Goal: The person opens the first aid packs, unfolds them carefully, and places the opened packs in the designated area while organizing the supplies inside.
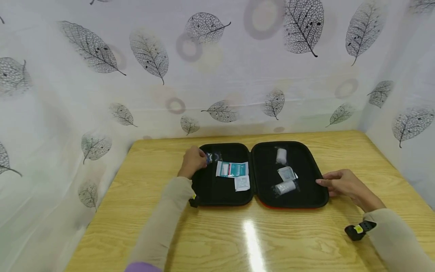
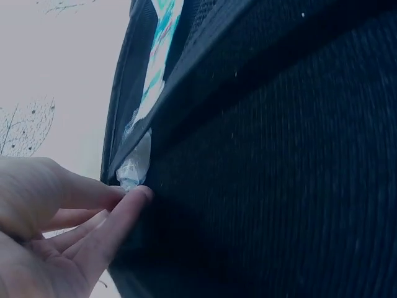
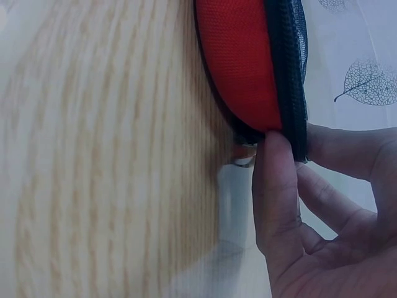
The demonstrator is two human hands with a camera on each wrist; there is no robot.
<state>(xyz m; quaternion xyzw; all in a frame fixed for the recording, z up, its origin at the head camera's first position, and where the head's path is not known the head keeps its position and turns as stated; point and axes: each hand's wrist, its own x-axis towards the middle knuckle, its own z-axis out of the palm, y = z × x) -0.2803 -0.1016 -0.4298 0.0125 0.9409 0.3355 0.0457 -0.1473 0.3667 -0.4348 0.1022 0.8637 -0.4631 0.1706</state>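
A zippered case with a black lining [image 1: 217, 196] lies open flat on the table. At the left half's outer edge, my left hand [image 1: 193, 163] pinches a small clear plastic packet [image 1: 215, 156]; its wrapper [image 2: 138, 160] shows beside the fingertips in the left wrist view. A teal and white packet [image 1: 238, 169] and a white square sachet [image 1: 242, 183] lie in the same half. My right hand [image 1: 348, 187] grips the right half's outer rim between thumb and fingers. That half's red outer shell [image 3: 242, 68] appears in the right wrist view.
Two wrapped white rolls, one toward the back [image 1: 281, 156] and one toward the front [image 1: 286, 187], lie in the case's right half with a white sachet [image 1: 286, 173] between them. Leaf-patterned cloth [image 1: 238, 75] hangs behind the wooden table [image 1: 217, 241].
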